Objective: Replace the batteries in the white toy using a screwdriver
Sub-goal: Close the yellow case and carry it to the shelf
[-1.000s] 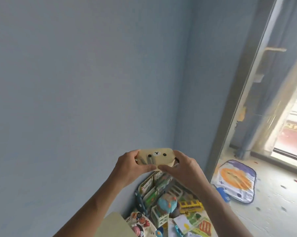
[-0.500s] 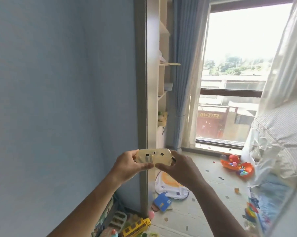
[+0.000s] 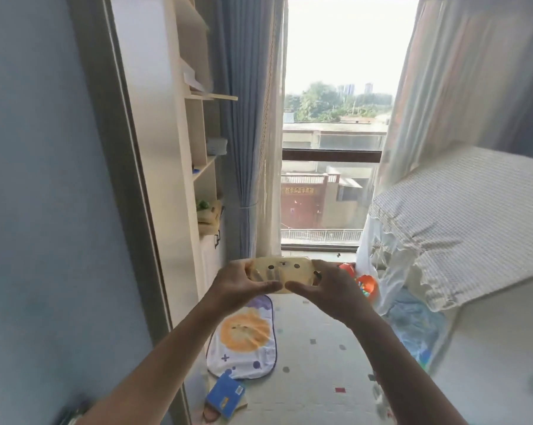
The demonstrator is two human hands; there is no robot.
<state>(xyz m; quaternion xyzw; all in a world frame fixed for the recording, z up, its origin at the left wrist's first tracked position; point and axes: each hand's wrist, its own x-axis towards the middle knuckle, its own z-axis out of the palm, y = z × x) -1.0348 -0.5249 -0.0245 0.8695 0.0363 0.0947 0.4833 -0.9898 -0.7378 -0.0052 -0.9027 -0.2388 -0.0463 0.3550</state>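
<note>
Head view shows both hands closed around the white toy (image 3: 282, 273), which is held up in the air in front of the person, well above the floor and in line with the lower part of the window (image 3: 335, 133). The left hand (image 3: 239, 286) wraps the toy's left end, its thumb laid along the near lower edge; the right hand (image 3: 323, 291) wraps the right end, its thumb meeting the left thumb at about the middle of that edge. Each grip is shut on the toy, with no gap to be seen between palm and shell.

The face of the toy, with small dark dots and a little bear-like mark, is turned toward the camera. No screw, battery cover or screwdriver can be seen, so the step in hand looks like inspecting the toy to find the battery door.

To do it well, I would judge that the toy should be rolled over between the two thumbs so its back comes into view, keeping both ends supported since the shell looks smooth and could slip. The work would be safer set down on a firm surface before any screw is loosened, as small screws dropped here could be lost on the patterned floor mat (image 3: 314, 357) among the lion cushion (image 3: 243, 335), the blue booklet (image 3: 225, 397) and the orange toys (image 3: 364, 285) beside the bed (image 3: 473, 216).
</note>
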